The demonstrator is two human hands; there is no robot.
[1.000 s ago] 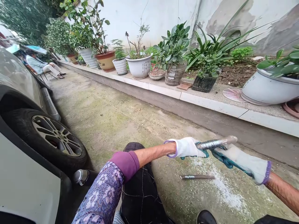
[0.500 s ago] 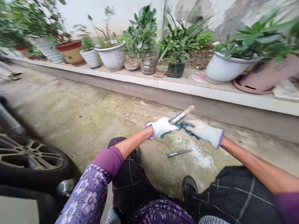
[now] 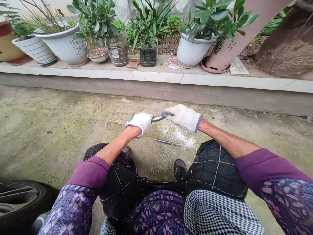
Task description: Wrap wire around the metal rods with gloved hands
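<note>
My left hand point(image 3: 140, 122), in a white knitted glove with a purple cuff, is closed round one end of a short metal-looking rod point(image 3: 156, 118). Its bare middle shows dark grey with a silvery sheen. At the other end, my right hand point(image 3: 182, 116) grips it with dark-coated glove fingers curled over. The rod lies roughly level above the ground, its ends hidden in the gloves. Below, a second thin grey rod point(image 3: 168, 142) lies on the concrete beside scattered white powder or crumbs point(image 3: 184, 138).
Potted plants stand along a tiled ledge point(image 3: 156, 77) ahead, including a white pot point(image 3: 193, 52) and a pink one point(image 3: 221, 54). A wheel point(image 3: 22, 202) is at lower left. Black-and-white checked cloth point(image 3: 220, 212) lies over my lap. My shoe point(image 3: 180, 168) is near the powder.
My view has turned right and levelled. The rod, earlier slanting up from my left hand with its pale end free, now lies level between both hands, and my right hand has closed on it.
</note>
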